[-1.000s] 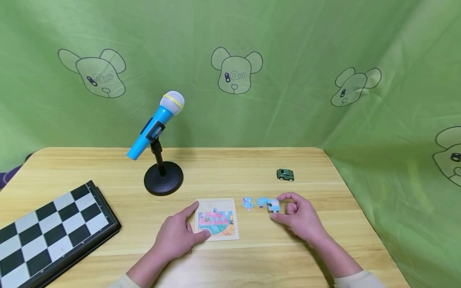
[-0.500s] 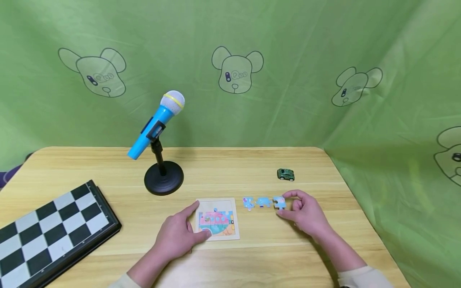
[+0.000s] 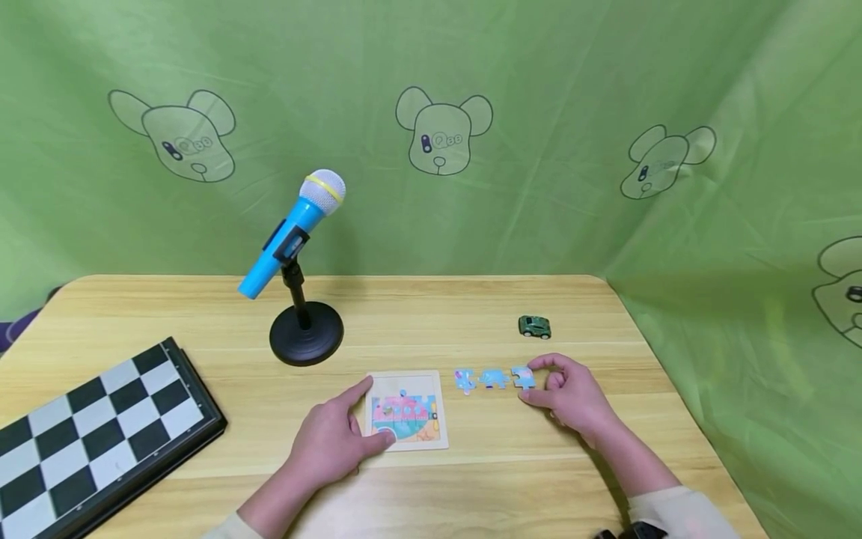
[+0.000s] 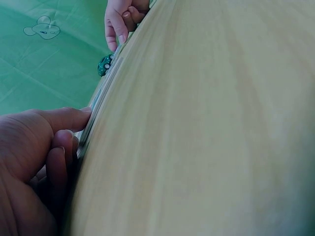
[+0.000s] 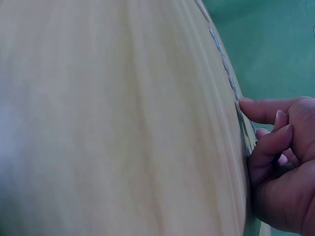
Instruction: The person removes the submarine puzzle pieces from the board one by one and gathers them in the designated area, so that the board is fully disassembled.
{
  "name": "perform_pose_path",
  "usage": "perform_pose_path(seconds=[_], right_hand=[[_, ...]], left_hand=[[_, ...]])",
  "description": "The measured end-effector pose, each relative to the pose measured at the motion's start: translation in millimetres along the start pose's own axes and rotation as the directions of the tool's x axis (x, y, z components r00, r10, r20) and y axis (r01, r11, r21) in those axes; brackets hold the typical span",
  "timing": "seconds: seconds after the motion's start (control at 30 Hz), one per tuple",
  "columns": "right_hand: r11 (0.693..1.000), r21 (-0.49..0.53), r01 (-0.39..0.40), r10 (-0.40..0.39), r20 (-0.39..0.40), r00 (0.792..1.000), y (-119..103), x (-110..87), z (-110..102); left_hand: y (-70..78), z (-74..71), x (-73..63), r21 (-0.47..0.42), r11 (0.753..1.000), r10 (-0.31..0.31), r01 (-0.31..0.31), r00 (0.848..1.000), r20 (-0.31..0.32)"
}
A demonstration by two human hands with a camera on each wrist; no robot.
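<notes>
A small square jigsaw board (image 3: 441, 419) with a pale frame and a pink and teal picture lies on the table. My left hand (image 3: 330, 445) grips its left side, thumb on the lower edge and index finger at the upper corner. To the right of the board three light-blue puzzle pieces lie in a row: a left piece (image 3: 465, 380), a middle piece (image 3: 494, 379) and a right piece (image 3: 522, 376). My right hand (image 3: 569, 393) pinches the right piece between thumb and index finger. In the right wrist view that hand (image 5: 283, 142) is low at the tabletop, other fingers curled.
A green toy car (image 3: 535, 327) stands behind the right piece. Back left is a blue toy microphone (image 3: 289, 236) on a black stand (image 3: 306, 337). A black and white chessboard (image 3: 111, 427) fills the left front. Green cloth (image 3: 539, 150) hangs behind the wooden table (image 3: 431, 494).
My right hand has slid the right puzzle piece to the right, away from the middle piece, and now stays nearly still. The left hand has kept its place on the board.
</notes>
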State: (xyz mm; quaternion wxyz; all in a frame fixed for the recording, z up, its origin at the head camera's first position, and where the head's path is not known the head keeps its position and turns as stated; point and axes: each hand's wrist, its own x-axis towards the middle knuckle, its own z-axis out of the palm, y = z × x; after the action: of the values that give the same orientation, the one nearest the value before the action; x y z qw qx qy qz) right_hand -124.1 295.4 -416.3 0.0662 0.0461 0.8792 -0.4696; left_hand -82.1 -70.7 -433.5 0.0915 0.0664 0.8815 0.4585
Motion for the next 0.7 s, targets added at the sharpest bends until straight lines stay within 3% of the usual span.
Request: perform_pose_path(seconds=[0.4, 0.7], right_hand=[[0.998, 0.017, -0.061, 0.060, 0.028, 0.998, -0.6, 2.7, 0.5], [0.997, 0.059, -0.055, 0.053, 0.026, 0.998, -1.1, 0.8, 1.6]], left_hand=[[-0.5, -0.1, -0.5, -0.006, 1.000, 0.001, -0.001, 1.000, -0.002], [-0.8, -0.4, -0.4, 0.002, 1.000, 0.005, -0.005, 1.000, -0.004]])
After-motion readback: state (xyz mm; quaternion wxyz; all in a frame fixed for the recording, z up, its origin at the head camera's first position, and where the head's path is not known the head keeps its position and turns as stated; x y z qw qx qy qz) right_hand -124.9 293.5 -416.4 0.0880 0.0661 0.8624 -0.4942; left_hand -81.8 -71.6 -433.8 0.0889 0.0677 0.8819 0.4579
